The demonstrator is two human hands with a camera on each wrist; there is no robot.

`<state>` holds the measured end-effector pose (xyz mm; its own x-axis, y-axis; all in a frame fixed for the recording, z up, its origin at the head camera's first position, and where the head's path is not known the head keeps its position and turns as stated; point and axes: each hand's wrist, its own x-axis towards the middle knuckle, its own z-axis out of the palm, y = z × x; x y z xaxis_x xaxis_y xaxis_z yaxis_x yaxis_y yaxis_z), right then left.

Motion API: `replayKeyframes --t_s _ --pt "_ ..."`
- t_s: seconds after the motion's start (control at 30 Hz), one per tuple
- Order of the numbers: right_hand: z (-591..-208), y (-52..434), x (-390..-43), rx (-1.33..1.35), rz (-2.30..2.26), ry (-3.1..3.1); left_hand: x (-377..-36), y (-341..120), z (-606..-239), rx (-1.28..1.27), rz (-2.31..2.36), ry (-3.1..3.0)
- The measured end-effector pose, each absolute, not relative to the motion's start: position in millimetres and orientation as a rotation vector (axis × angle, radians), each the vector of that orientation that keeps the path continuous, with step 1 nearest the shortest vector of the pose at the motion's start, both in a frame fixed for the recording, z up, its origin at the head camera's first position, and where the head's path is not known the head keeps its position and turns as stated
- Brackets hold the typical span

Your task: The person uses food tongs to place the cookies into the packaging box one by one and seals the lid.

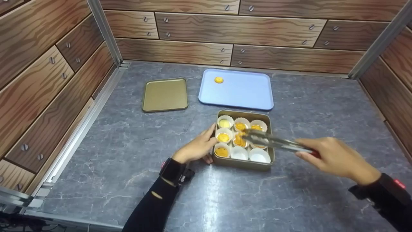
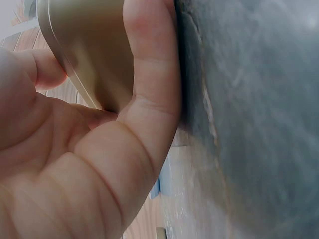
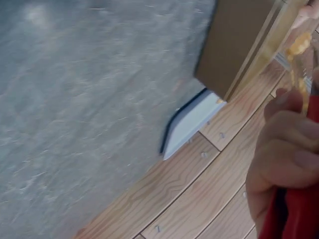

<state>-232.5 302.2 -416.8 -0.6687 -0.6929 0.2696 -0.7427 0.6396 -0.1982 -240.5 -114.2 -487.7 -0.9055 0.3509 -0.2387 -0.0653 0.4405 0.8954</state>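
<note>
My left hand [image 1: 196, 148] rests against the left wall of the gold baking tin [image 1: 243, 162], fingers fairly straight along its side; the left wrist view shows the thumb [image 2: 149, 74] pressed flat on the tin's wall, nothing gripped. My right hand [image 1: 334, 158] is curled round the red handle of a pair of metal tongs [image 1: 273, 141], whose tips reach over the tin's middle row and are at an orange-yellow cake [image 1: 239, 140] there; I cannot tell whether they have closed on it. The tin sits on the grey marbled bench [image 1: 128, 161], holding paper cups in rows of three, some filled, two in the near row white and bare. Behind it lies a blue tray [image 1: 244, 93] with one small cake [image 1: 219, 80] on it, and beside that the tin's gold lid [image 1: 165, 95]. I can read no writing or brand anywhere.
</note>
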Motion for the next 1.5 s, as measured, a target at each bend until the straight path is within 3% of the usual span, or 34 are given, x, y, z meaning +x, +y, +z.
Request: replayKeyframes --t_s 0.33,1.5 --pt "-432.0 306.1 -231.8 1.310 0.345 -2.623 -239.8 -114.6 -487.1 0.248 1.460 2.302" --pt "-414.5 292.6 -244.4 1.451 0.173 -2.541 -238.3 -116.1 -485.8 0.257 1.460 2.297"
